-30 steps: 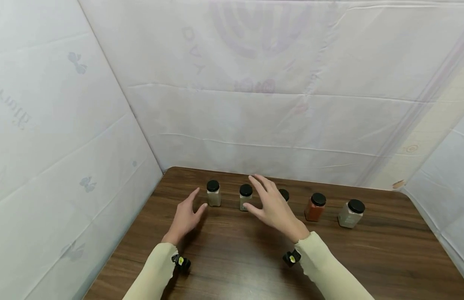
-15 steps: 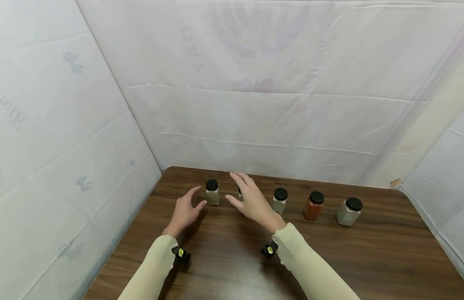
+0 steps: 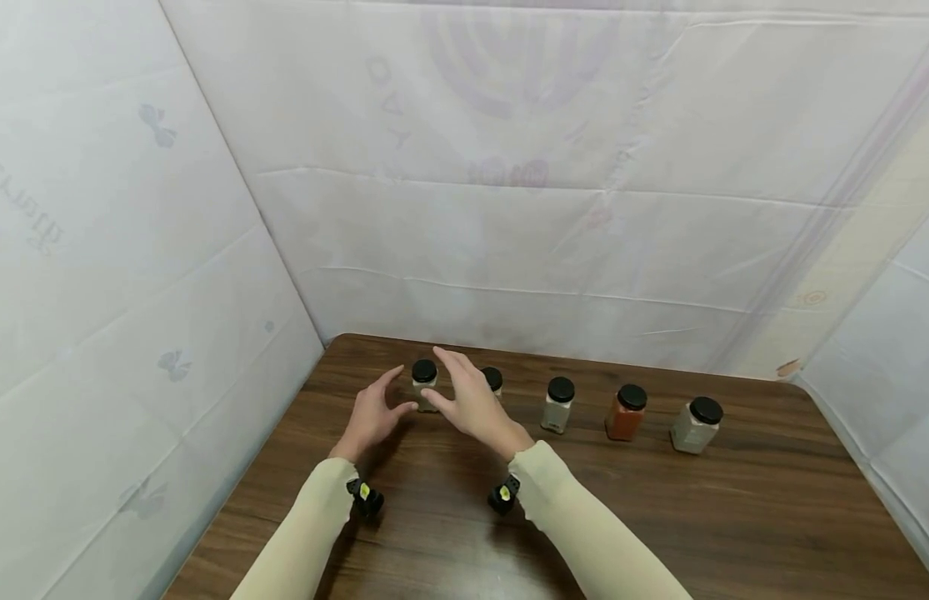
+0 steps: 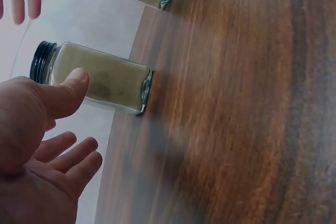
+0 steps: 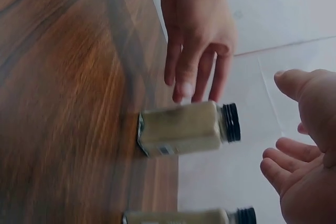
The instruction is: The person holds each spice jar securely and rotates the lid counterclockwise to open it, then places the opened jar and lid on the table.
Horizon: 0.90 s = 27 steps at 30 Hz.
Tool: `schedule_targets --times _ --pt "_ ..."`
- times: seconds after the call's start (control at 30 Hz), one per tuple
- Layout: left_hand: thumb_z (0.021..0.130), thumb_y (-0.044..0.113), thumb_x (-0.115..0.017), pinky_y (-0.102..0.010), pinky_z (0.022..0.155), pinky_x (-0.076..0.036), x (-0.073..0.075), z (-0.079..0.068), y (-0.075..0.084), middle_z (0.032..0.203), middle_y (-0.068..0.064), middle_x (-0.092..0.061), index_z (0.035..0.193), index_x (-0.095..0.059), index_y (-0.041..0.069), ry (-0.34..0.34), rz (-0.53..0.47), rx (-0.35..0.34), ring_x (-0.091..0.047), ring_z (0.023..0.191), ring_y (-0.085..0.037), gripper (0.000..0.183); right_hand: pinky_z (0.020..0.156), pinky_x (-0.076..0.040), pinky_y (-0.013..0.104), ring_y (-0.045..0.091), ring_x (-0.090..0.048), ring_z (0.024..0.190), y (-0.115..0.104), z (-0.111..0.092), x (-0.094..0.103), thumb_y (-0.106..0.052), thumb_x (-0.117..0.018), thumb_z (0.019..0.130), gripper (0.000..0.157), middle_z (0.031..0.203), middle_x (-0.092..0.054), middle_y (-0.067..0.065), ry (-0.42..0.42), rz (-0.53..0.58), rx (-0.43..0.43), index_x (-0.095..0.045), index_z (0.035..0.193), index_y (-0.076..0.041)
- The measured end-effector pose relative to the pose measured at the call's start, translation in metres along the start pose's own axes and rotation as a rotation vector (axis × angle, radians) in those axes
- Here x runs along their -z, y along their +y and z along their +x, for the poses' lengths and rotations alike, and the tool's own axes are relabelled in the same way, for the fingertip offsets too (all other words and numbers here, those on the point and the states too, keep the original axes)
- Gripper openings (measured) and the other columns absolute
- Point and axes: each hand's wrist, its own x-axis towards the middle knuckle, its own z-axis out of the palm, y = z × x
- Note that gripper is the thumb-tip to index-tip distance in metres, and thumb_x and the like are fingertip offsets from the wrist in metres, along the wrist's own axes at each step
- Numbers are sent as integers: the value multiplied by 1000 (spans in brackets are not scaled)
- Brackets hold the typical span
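In the head view the leftmost black-lidded glass jar (image 3: pixel 424 377) stands upright on the table, partly behind my right thumb. My left hand (image 3: pixel 370 418) is at its left side, thumb and fingers spread apart. My right hand (image 3: pixel 475 406) hovers at its right with fingers extended, holding nothing. The left wrist view shows greenish-beige powder in this jar (image 4: pixel 102 72), and my left thumb (image 4: pixel 71 90) overlaps it. Seen from the right wrist, the same jar (image 5: pixel 181 128) lies between the left hand (image 5: pixel 199 30) and my right hand (image 5: pixel 307 161).
A second jar (image 3: pixel 492 379) stands behind my right wrist. Further right follow another pale-powder jar (image 3: pixel 557 410), a jar of red-orange powder (image 3: pixel 625 418) and a wider pale jar (image 3: pixel 693 431). White cloth walls (image 3: pixel 464 233) border the dark wooden table (image 3: pixel 659 517).
My right hand has moved left, from near the second and third jars to the leftmost one. My left hand has stayed nearly still beside it. The jars keep their places.
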Motion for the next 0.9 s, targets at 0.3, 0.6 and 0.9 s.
schedule_targets --times 0.3,0.6,0.9 --pt "89 12 -82 -59 100 -50 0 7 0 138 -29 -59 153 -43 -1 -1 -27 -9 -62 122 -44 76 103 -51 46 34 -56 132 -8 17 -20 -29 -73 99 69 152 -49 17 44 54 -129 -42 156 -6" --pt "91 10 -80 -52 102 -51 -4 14 4 142 -26 -57 155 -43 3 -51 -151 73 -59 127 -43 74 101 -52 46 33 -57 130 -10 22 -32 -27 -74 98 64 148 -53 15 79 82 -263 -48 153 -8" --pt "92 6 -78 -49 103 -51 -8 17 6 140 -24 -60 152 -47 2 -79 -197 91 -59 128 -39 67 98 -54 46 34 -60 125 -5 24 -39 -25 -75 97 60 140 -59 18 91 91 -301 -52 149 -5"
